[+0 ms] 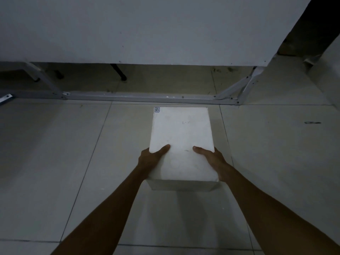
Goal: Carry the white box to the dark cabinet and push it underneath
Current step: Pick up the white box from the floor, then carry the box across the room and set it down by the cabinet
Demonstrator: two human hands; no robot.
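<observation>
White box held low over the tiled floor, long axis pointing away, far end near the metal base rail of a pale panelled unit; cannot tell whether resting on the tiles or just above them. Left hand clamped on left side of near end, right hand on right side, thumbs laid flat on top face, remaining fingers wrapped down the sides and hidden, so pressed against box rather than spread. Small sticker at far left corner of top, faint handwriting near far middle. Looks like rigid foam or stiff card: flat faces, crisp edges, no sag between hands, probably light for its bulk, judging from the relaxed two-hand side grip. Surface matte, scuffed, likely not slippery; foam corners could chip if knocked against the rail. Best hold: opposite long sides near the close end as now, or flat palms on the near face for the shove. Closed box, lid seam not visible, contents cannot be told. Open gap beneath the unit behind the rail, black leg visible inside; rail may block a straight slide. No clearly dark cabinet identified here apart from a dark strip at upper right.
</observation>
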